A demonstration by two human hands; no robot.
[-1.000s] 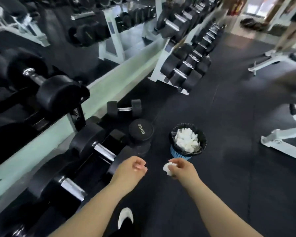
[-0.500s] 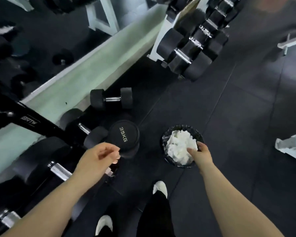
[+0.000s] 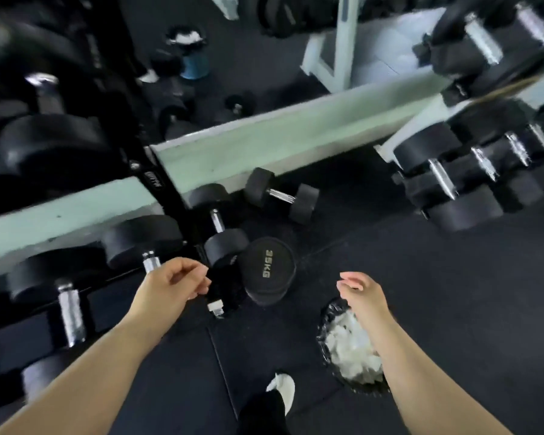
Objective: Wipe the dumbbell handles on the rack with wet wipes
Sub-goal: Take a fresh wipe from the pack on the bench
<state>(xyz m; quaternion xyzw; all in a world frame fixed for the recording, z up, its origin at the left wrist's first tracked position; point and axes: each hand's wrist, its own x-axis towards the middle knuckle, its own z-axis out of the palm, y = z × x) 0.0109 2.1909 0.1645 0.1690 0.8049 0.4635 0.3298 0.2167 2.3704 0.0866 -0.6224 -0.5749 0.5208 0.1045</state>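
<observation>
Black dumbbells with chrome handles (image 3: 71, 312) lie on the low black rack (image 3: 157, 180) at the left. My left hand (image 3: 173, 284) hovers beside the rack with loosely curled fingers and holds nothing. My right hand (image 3: 361, 293) is raised above the bin (image 3: 324, 324) with relaxed fingers, also without anything in it. The black-lined bin on the floor holds a heap of crumpled white wipes (image 3: 352, 350), partly hidden by my right forearm.
A 35 kg dumbbell (image 3: 267, 268) stands on end beside the rack, and a small dumbbell (image 3: 281, 196) lies on the floor by the mirror ledge (image 3: 280, 142). A second rack with dumbbells (image 3: 459, 180) is at the right. My shoe (image 3: 283, 390) is below.
My right hand dropped the used wipe into the bin and has lifted away from it with nothing held. The view has swung left toward the rack.
</observation>
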